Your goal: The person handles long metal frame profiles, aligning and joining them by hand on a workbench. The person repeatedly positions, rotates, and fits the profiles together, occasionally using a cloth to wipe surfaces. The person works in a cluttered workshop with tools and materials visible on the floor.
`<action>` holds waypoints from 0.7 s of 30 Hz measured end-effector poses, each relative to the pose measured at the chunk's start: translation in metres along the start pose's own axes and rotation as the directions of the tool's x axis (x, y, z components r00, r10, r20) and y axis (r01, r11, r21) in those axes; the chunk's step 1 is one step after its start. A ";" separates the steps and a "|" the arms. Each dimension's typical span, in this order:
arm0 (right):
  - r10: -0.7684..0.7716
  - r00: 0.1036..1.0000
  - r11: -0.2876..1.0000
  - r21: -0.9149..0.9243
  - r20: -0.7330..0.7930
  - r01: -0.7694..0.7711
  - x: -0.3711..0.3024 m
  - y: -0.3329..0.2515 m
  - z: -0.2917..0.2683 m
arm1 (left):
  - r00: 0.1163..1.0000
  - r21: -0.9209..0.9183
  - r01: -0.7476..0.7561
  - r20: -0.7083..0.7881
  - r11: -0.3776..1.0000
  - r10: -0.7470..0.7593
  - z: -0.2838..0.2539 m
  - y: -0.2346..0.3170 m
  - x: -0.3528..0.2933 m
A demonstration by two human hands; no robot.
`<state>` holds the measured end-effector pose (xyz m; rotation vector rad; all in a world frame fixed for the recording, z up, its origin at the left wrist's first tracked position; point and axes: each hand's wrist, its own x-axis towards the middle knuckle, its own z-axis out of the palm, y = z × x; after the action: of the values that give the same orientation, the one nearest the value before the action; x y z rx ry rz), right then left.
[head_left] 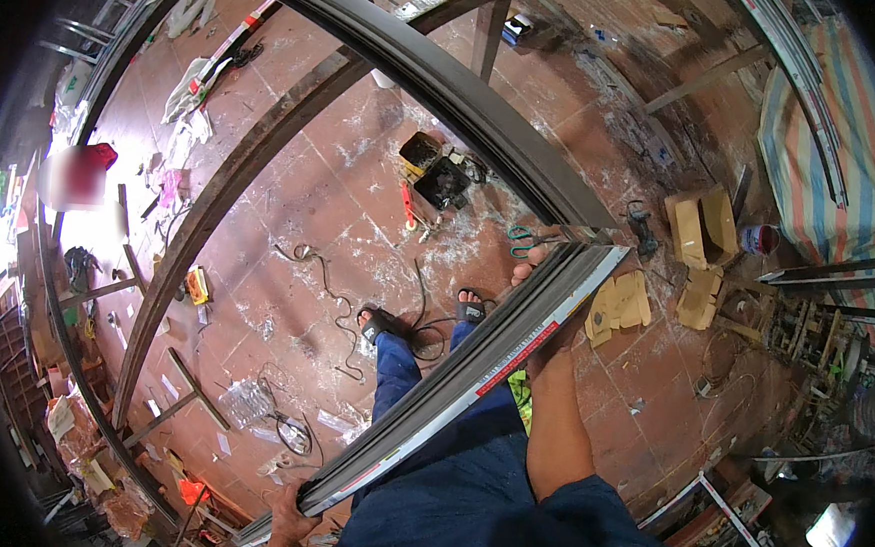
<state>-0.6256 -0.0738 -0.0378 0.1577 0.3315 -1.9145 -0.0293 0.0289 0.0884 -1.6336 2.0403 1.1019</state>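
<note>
A dark grey metal frame [430, 398] with grooved profiles crosses in front of me; its two long bars meet at a corner at the right. A pale strip with a red printed label runs along the near bar. My left hand [292, 517] is wrapped round this bar's lower left end. Near the corner, my right hand [551, 353] grips the same bar from below, its fingertips showing over the far side. Green-handled scissors [521, 244] appear just beyond those fingertips; whether they touch the hand I cannot tell. My sandalled feet stand beneath the frame.
Black and yellow open containers [443, 182] and a red-handled tool [408, 204] lie on the tiled floor. Cables [340, 313] trail near my feet. A cardboard box [703, 228] stands at the right, by a striped sheet [841, 138]. Dark metal bars [192, 220] span the left.
</note>
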 end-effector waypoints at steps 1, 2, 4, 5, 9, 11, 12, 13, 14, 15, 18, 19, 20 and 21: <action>0.013 0.999 1.000 -0.018 -0.036 -0.014 -0.003 -0.002 -0.004 | 0.999 0.027 -0.004 0.034 1.000 0.003 -0.001 0.002 0.001; -0.004 0.998 1.000 0.007 -0.058 0.004 -0.007 -0.002 -0.006 | 0.999 -0.003 0.000 0.041 1.000 0.000 0.001 -0.002 0.001; -0.028 0.997 0.999 0.044 -0.077 0.032 -0.013 0.001 0.003 | 0.999 -0.070 0.001 0.052 0.998 0.002 0.008 -0.014 0.000; -0.033 0.996 0.997 0.062 -0.077 0.038 -0.014 0.004 0.005 | 0.998 -0.064 0.038 0.046 0.997 -0.035 0.010 -0.019 -0.003; -0.016 1.000 1.000 -0.007 0.010 0.016 -0.021 0.009 -0.004 | 0.996 -0.034 0.091 0.001 0.995 -0.091 0.024 -0.048 -0.010; -0.002 0.998 0.998 -0.056 -0.070 -0.002 -0.031 0.009 0.003 | 0.995 0.041 0.095 0.016 0.995 -0.095 0.030 -0.060 -0.011; 0.000 0.987 0.998 -0.067 -0.160 -0.010 -0.034 0.014 0.014 | 0.993 0.111 0.101 0.045 0.989 -0.106 0.021 -0.055 -0.005; -0.021 0.991 0.996 -0.092 -0.134 0.009 -0.037 0.018 0.013 | 0.990 0.181 0.105 0.072 0.978 -0.119 0.016 -0.053 -0.002; -0.041 0.993 0.993 -0.116 -0.108 0.028 -0.040 0.020 0.013 | 0.988 0.162 0.108 0.093 0.981 -0.124 0.022 -0.070 -0.001; -0.054 0.995 0.989 -0.139 -0.082 0.042 -0.042 0.021 0.011 | 0.987 0.136 0.111 0.100 0.984 -0.125 0.021 -0.070 -0.001; -0.015 1.000 0.999 -0.045 -0.024 0.014 -0.044 0.023 0.000 | 0.985 0.125 0.128 0.095 0.984 -0.141 0.021 -0.064 -0.001; -0.002 1.000 1.000 0.002 0.006 0.002 -0.045 0.023 0.000 | 0.985 0.166 0.139 0.077 0.976 -0.153 0.021 -0.059 -0.001; -0.010 0.999 0.999 -0.039 0.036 0.011 -0.047 0.022 0.002 | 0.985 0.206 0.150 0.057 0.967 -0.165 0.021 -0.056 0.000; -0.012 0.998 0.997 -0.079 0.067 0.018 -0.049 0.021 0.006 | 0.985 0.226 0.162 0.028 0.960 -0.173 0.024 -0.059 -0.003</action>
<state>-0.5878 -0.0387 -0.0221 0.0384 0.3644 -1.9133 0.0213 0.0446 0.0525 -1.6152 1.8795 0.8130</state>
